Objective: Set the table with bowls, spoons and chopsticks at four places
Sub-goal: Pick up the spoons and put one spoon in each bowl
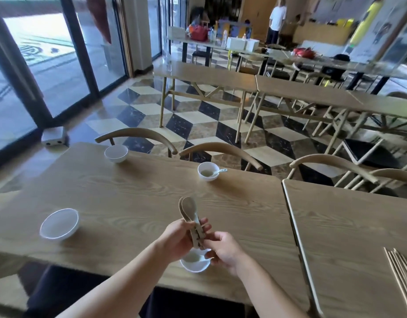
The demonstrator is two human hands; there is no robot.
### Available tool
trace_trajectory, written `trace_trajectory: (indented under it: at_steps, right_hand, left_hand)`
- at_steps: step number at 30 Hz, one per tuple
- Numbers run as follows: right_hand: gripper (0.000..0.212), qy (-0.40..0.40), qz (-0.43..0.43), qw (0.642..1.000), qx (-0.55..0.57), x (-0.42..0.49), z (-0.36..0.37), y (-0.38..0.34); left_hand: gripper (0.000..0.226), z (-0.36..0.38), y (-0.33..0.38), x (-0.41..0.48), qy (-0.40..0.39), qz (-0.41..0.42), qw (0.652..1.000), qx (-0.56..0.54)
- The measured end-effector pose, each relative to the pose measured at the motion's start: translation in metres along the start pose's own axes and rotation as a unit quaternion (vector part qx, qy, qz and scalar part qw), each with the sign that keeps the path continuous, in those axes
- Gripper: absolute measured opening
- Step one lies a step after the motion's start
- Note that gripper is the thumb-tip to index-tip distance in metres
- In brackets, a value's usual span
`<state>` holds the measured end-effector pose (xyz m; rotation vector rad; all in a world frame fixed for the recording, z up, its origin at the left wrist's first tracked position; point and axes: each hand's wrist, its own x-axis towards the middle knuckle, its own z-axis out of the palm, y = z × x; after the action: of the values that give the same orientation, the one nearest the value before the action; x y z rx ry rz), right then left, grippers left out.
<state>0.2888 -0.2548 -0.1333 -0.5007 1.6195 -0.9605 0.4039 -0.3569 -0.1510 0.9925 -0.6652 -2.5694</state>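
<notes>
Wooden table (133, 193) over chequered floor (198, 120); left fingers (203, 221) grip spoons (190, 208), right fingers (217, 236) pinch them.

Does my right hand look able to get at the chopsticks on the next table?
Probably yes, once it lets go: the right hand pinches the spoons in the left hand; nothing stands between it and the chopsticks.

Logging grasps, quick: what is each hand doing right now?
Left hand: grips the stacked spoons.
Right hand: at their handles; grip cannot be told.
</notes>
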Motion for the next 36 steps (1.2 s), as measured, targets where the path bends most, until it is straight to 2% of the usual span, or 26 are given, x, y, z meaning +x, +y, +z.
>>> trace_trajectory:
  at_steps: [5,11,17,22,29,36]
  right_hand:
    - [0.008,0.012,-0.022,0.999,0.022,-0.033,0.038,0.009]
    - [0.010,-0.008,-0.027,1.000,-0.008,-0.063,0.132,0.040]
    - [0.012,-0.076,0.010,0.997,0.025,-0.090,0.245,0.095]
    - [0.007,-0.141,0.032,0.989,0.015,-0.104,0.305,0.102]
    - [0.006,-0.183,0.045,0.981,0.036,-0.088,0.350,0.081]
    - [0.007,-0.165,0.079,0.981,0.071,-0.037,0.369,0.070]
  left_hand:
    - [0.032,-0.021,-0.003,-0.049,-0.002,0.022,1.000,0.015]
    - [0.034,-0.102,-0.015,-0.143,0.030,0.077,0.996,-0.020]
    - [0.031,-0.206,-0.034,-0.240,0.100,0.075,0.987,-0.100]
    - [0.034,-0.260,-0.031,-0.299,0.154,0.119,0.969,-0.151]
    - [0.029,-0.299,-0.015,-0.331,0.184,0.144,0.960,-0.153]
    - [0.026,-0.345,0.005,-0.325,0.190,0.108,0.969,-0.119]
